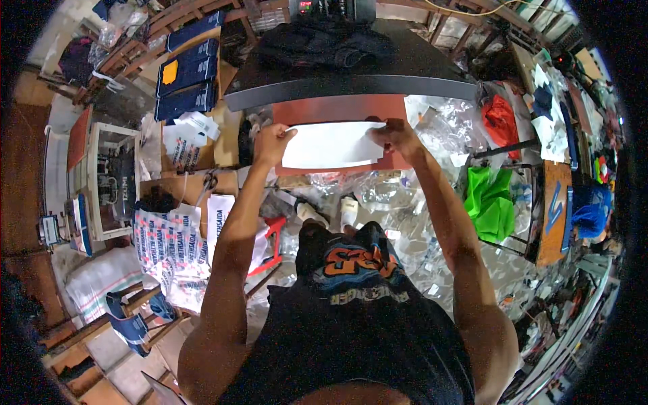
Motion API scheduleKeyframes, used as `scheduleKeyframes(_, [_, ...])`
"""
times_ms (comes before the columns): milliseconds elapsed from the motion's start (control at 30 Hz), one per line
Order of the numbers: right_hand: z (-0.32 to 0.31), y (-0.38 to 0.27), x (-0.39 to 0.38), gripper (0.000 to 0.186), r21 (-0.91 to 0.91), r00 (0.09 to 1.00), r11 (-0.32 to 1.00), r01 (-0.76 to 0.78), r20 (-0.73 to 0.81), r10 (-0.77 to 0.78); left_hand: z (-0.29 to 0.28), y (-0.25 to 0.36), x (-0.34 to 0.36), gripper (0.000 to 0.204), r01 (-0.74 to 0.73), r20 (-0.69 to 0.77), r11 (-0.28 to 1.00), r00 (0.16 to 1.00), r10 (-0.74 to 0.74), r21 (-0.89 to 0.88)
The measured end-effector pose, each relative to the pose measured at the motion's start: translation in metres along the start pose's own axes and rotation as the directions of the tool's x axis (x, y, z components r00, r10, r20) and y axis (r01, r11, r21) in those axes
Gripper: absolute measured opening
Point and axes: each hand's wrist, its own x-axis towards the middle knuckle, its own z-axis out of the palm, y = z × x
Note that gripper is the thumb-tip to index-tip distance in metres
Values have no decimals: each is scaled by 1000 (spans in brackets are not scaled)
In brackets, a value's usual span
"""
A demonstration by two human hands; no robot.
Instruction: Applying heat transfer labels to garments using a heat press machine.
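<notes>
A white sheet (331, 146), wide and rather flat, is stretched between my two hands. My left hand (273, 143) pinches its upper left corner between thumb and fingers. At the opposite upper corner, my right hand (398, 140) grips the sheet, its fingertips in shadow. Behind and beneath the sheet lies a reddish-brown board (337, 111), which shows above and below it. Just beyond is a black platform (351, 85) with dark folded cloth (324, 46) on top. Whether the sheet touches the board, I cannot tell.
At left, folded navy garments (187, 67) lie in plastic on cardboard, near scissors (210, 181) and printed bags (169, 246). Bright green cloth (489, 204) hangs at right, with a red bundle (499, 121) above it. Clear plastic scraps litter the floor; a red stool (274, 244) stands by my left arm.
</notes>
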Motion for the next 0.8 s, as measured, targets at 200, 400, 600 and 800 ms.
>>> scheduleKeyframes(200, [-10,28,-8,18,446,987,893,-59,-110,120,-8,35,-9,21,-9,-12,994,1000,10,106])
scheduleKeyframes(400, [11,3,-67,27,-361,803,800,479,-187,-566,-30,65,-71,18,-399,-224,904,877,424,152])
scheduleKeyframes(600, [24,45,-114,26,-868,854,421,264,8,-519,4,35,-122,22,-475,-15,849,871,491,231])
scheduleKeyframes(800, [30,43,-122,26,-852,840,462,245,-52,-541,3,46,-121,13,-436,-41,869,889,457,236])
